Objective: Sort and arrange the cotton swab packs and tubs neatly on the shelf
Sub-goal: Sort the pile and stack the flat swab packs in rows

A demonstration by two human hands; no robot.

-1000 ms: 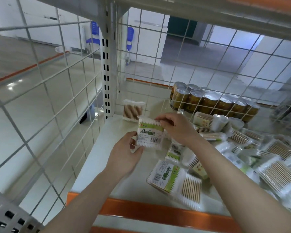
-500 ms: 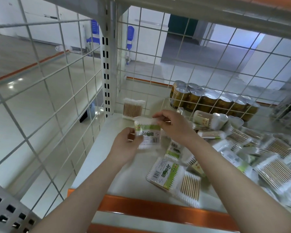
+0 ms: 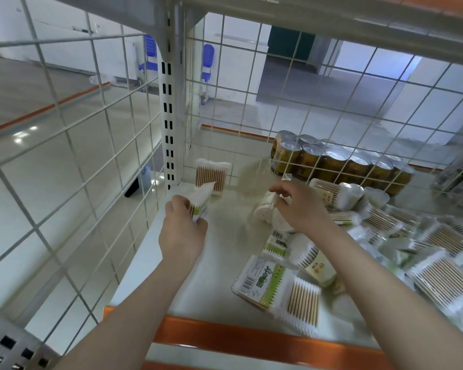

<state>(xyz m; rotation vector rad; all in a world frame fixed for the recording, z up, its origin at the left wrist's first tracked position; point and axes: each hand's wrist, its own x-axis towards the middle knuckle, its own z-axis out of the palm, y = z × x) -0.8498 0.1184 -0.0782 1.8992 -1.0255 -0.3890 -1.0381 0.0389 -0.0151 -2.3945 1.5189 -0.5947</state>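
Left grip: our left hand (image 3: 183,233) has its fingers curled round a flat swab pack (image 3: 201,200), holding it edge-on above the left part of the shelf (image 3: 222,225).
Right grip: our right hand (image 3: 296,205) reaches into the heap with fingers bent over a round tub (image 3: 265,209); we cannot tell whether it grasps it.
Held pack: clear crinkly plastic, white cotton tips at the top, a green label lower down, blurred.
Standing pack (image 3: 211,176): upright in the back left corner just beyond the held one, wooden sticks in a row, white tips at the top.
Front pack (image 3: 275,289): lying flat near the orange shelf lip (image 3: 251,340), green-and-white label with a barcode.
Heap (image 3: 401,236): packs and tubs jumbled on the right.
Cans (image 3: 332,161): gold, shiny tops, behind the wire grid (image 3: 318,113).
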